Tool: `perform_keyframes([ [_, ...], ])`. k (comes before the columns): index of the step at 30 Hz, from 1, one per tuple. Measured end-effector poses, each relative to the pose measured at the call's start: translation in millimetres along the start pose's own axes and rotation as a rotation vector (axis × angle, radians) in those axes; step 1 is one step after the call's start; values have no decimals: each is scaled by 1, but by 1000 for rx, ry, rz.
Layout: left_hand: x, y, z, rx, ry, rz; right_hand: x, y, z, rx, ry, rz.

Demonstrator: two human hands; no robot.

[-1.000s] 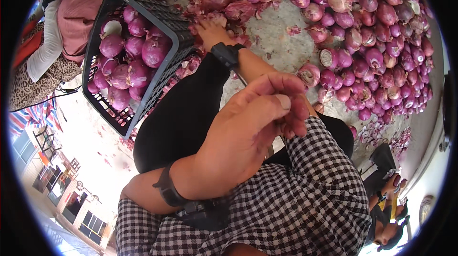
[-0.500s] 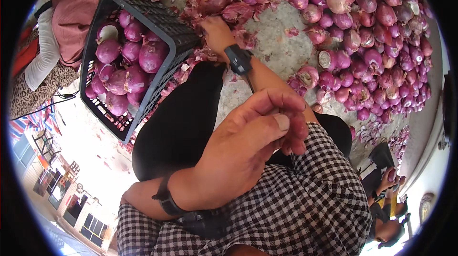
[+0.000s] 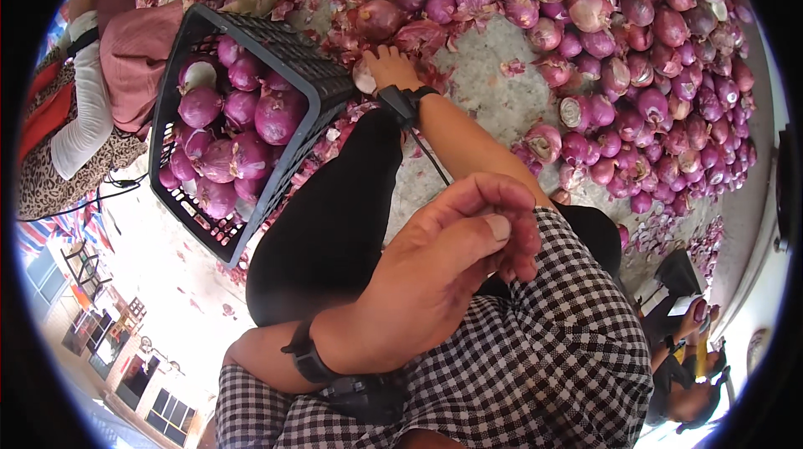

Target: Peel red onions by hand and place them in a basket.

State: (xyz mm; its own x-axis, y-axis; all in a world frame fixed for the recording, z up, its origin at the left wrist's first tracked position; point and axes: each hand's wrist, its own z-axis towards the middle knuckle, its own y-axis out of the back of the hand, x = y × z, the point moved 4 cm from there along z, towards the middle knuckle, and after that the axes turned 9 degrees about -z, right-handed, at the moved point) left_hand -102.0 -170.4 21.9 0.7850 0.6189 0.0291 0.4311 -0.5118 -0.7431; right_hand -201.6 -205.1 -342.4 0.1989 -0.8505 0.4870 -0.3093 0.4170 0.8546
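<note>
Pale onion (image 3: pixel 363 79) by right hand (image 3: pixel 393 71), likely firm, slick, best cupped mid-body; can't tell the grip there or in left hand (image 3: pixel 435 269).

Onion pile (image 3: pixel 652 106) cut off at top edge.

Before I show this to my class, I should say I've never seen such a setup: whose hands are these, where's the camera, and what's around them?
There's no machine: these are one person's bare hands, seen from a wide fisheye camera on their head, which bends straight edges near the rim. The left hand is curled in front of the body, nothing visible in it. The right hand is low at a pale round thing, perhaps an onion; whether it grips it, I can't tell. Next to that stands a dark crate with purple onions. Loose skins and a big onion heap cover much of the floor.
</note>
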Motion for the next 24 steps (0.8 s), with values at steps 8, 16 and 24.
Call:
perform_keyframes([
  [8,4,1,-7,-28,-18,19,16,16,-15,173,-131,332],
  [16,10,3,-3,42,-40,26,31,12,-48,31,-245,74],
  [24,4,-12,8,184,-113,97,-66,14,-138,-189,-626,1297],
])
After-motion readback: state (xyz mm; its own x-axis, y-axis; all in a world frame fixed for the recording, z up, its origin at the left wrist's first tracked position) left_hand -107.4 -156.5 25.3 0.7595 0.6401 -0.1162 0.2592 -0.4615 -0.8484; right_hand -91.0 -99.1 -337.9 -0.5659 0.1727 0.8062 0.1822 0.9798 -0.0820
